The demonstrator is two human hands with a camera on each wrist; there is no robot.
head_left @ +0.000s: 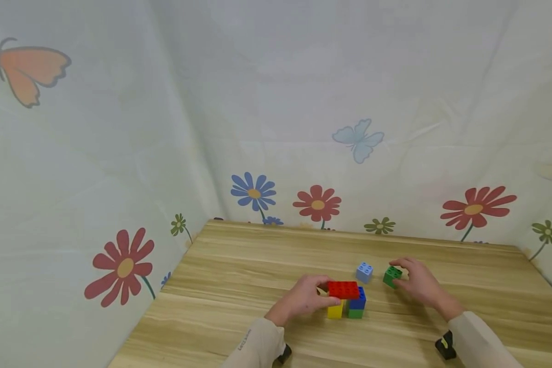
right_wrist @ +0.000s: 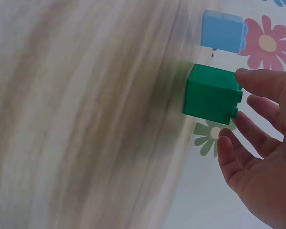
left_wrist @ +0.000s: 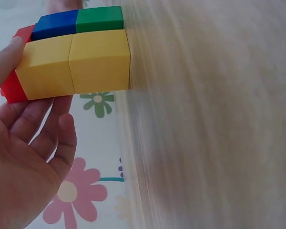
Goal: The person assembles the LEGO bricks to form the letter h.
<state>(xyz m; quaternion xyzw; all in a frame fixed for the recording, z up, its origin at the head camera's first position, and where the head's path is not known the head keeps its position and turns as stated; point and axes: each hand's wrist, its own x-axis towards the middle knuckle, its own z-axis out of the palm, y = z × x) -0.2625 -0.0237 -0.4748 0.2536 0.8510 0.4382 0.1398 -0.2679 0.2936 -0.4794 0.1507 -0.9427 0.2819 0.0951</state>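
A red brick (head_left: 343, 290) lies across the top of two small stacks, one of yellow bricks (left_wrist: 100, 61) and one with a blue brick (left_wrist: 55, 24) above a green brick (left_wrist: 100, 19). My left hand (head_left: 303, 296) holds the red brick by its end, thumb on the near side and fingers on the far side. To the right, a separate green brick (right_wrist: 210, 93) stands on the table, studs up. My right hand (head_left: 420, 281) is around its right side with fingers spread, the thumb at its upper edge; firm contact is unclear.
A light blue brick (head_left: 364, 272) stands behind the stacks, left of the separate green brick. The wooden table (head_left: 239, 266) meets a flower-printed cloth (head_left: 276, 102) at its back and left edges. Dark wrist straps (head_left: 446, 346) show under the sleeves.
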